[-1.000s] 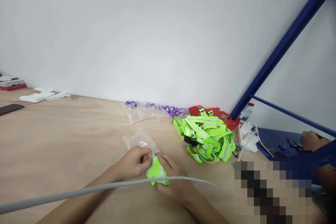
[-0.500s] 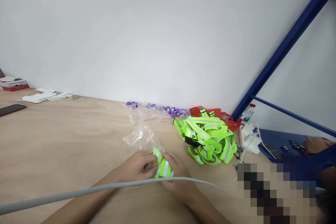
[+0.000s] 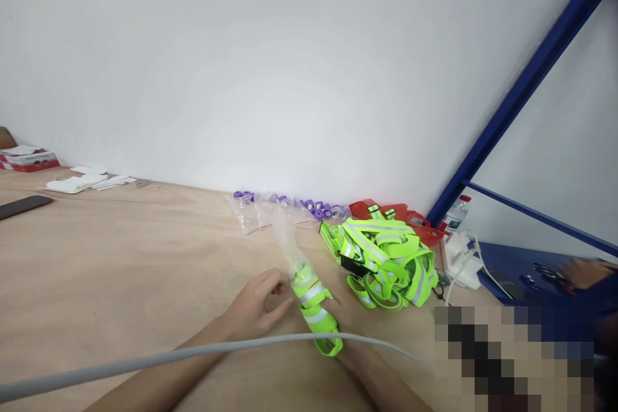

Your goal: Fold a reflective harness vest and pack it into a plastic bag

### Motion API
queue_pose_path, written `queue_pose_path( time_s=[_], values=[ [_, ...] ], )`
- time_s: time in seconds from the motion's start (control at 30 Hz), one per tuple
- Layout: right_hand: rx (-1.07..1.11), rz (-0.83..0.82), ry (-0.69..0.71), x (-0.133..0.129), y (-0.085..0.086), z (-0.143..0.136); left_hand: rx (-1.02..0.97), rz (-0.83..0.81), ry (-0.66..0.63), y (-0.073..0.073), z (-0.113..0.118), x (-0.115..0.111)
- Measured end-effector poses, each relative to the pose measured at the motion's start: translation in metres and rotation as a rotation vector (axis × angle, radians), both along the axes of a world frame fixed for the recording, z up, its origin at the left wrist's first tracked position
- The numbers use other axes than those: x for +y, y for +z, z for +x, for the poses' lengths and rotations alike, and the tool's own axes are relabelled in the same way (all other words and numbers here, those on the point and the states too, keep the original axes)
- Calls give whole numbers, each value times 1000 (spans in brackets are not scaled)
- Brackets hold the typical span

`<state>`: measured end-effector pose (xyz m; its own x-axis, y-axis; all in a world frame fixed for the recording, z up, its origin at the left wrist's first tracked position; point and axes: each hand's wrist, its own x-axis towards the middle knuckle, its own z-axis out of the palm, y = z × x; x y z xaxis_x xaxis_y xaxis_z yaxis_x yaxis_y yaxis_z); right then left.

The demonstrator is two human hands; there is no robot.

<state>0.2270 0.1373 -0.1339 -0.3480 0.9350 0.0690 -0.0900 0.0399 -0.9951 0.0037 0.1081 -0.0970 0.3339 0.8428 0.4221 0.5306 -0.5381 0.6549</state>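
Note:
A folded lime-green reflective strap (image 3: 316, 312) lies in my right hand (image 3: 342, 317), whose fingers are mostly behind it. Around the strap's upper part is a clear plastic bag (image 3: 286, 238), its far end stretching up toward the wall. Just left of the strap, my left hand (image 3: 263, 302) is empty, with thumb and fingers apart. To the right sits a tangled pile of lime-green reflective straps (image 3: 386, 257) with a black buckle.
Purple rolls (image 3: 316, 208) in clear bags line the wall. Behind the pile are a red bag (image 3: 420, 222), a bottle (image 3: 456, 212) and a white power strip (image 3: 463, 261). A grey cable (image 3: 193, 353) crosses the foreground. Papers (image 3: 80, 181) and a dark phone (image 3: 24, 206) are left.
My left hand has let go and opened beside the strap. The strap now shows at greater length, tilted in my right hand, and the bag has narrowed and swung upright.

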Motion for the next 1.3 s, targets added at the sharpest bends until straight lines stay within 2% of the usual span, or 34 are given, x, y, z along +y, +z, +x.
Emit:
queue_pose_path(
  time_s=[0.17, 0.4, 0.57, 0.67, 0.87, 1.03, 1.17, 1.23, 1.3],
  values=[
    [-76, 42, 58, -5, 2, -5, -13, -68, 1, -8, 5, 0],
    [-157, 50, 6, -11, -1, -5, -40, 97, -71, -2, 5, 0],
    [-158, 144, 162, -16, 12, -5, -20, 102, -67, 1, 7, -1],
    [-155, 128, 240, -19, 20, -4, -3, 85, -56, 1, 8, -2],
    [-185, 89, 146, -20, 25, -7, 119, 163, 4, 3, 8, -1],
    [-202, 121, 149, -22, 32, -8, 228, 242, 84, 3, 5, 1],
    [-213, 223, 99, -18, 27, -9, 224, 286, -11, 3, 6, 0],
    [-229, 296, 67, -13, 19, -9, 231, 313, -69, 2, 9, -2],
    [-339, 425, 47, -8, 8, -7, 244, 343, -118, 1, 13, -4]
  ],
)
